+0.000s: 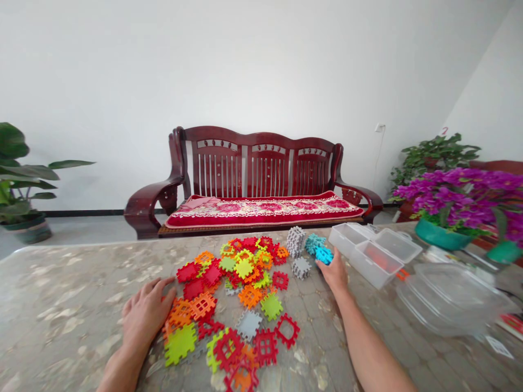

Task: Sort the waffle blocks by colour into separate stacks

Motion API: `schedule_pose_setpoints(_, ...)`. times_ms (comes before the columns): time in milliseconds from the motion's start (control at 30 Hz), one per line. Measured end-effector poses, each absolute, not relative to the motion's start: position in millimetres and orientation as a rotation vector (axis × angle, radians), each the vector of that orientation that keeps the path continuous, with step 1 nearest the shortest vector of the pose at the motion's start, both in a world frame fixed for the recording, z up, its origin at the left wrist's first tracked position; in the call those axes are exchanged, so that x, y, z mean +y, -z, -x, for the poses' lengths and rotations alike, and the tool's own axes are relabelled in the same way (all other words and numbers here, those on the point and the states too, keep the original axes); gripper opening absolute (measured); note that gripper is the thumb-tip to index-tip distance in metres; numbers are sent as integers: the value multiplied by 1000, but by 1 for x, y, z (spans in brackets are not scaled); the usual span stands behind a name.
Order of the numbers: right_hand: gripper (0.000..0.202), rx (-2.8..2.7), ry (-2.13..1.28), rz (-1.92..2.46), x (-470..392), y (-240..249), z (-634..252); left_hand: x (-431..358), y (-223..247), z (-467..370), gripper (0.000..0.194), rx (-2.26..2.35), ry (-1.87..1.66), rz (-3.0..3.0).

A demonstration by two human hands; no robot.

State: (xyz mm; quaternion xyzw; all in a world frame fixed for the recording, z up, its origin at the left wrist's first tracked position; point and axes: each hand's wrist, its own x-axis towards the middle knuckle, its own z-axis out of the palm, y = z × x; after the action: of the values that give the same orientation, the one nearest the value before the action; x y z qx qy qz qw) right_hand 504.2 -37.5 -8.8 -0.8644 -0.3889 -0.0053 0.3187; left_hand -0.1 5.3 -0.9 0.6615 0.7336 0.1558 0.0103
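Observation:
My left hand (pixel 147 309) rests at the left edge of a spread of notched plastic tiles, its fingers apart and holding nothing. Red, orange, yellow-green and grey tiles (pixel 248 325) lie loosely over one another across the middle of the table. On the right, my right hand (pixel 333 269) has its fingers around a bright blue stack of tiles (pixel 324 255). A darker teal stack (pixel 314 243) is just behind that one. To its left stand a taller grey stack (pixel 296 242) and a shorter grey stack (pixel 301 268).
Clear plastic boxes (pixel 376 262) with open lids stand right of my right hand, with orange pieces inside. Transparent lids or trays (pixel 453 299) lie farther right, near purple flowers in a teal pot (pixel 443 235). A wooden bench (pixel 265 163) stands beyond the table (pixel 81 305).

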Motion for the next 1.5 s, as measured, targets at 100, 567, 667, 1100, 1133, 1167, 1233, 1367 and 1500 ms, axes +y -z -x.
schedule_pose_setpoints(100, 86, -1017, -6, 2259, -37, 10, -504, 5, 2, 0, 47, 2300, -512, -2072)
schedule_pose_setpoints(567, 59, -978, 347, 1698, -66, 2, -478, 1, -3, -5, 47, 2305, -502, -2033)
schedule_pose_setpoints(667, 47, -1211, 279, 1653, -72, -8, -439, 1, -5, -7, 46, 2299, -503, -2043)
schedule_pose_setpoints(1100, 26, -2147, -278, 1209, -94, -30, -330, 0, -5, -7, 45, 2297, -536, -2026)
schedule_pose_setpoints(1133, 34, -2192, -293, 1185, -96, -31, -327, 0, -4, -7, 44, 2294, -534, -2028)
schedule_pose_setpoints(1167, 43, -2233, -302, 1166, -97, -32, -325, 1, -4, -7, 44, 2293, -533, -2030)
schedule_pose_setpoints(1233, 56, -2302, -305, 1143, -99, -31, -323, 1, -4, -7, 44, 2292, -529, -2037)
schedule_pose_setpoints(1367, 55, -2363, -289, 1187, -100, -29, -323, 0, -6, -7, 45, 2290, -504, -2038)
schedule_pose_setpoints(1500, 32, -2350, -246, 1208, -100, -31, -323, 0, -8, -8, 45, 2295, -510, -2042)
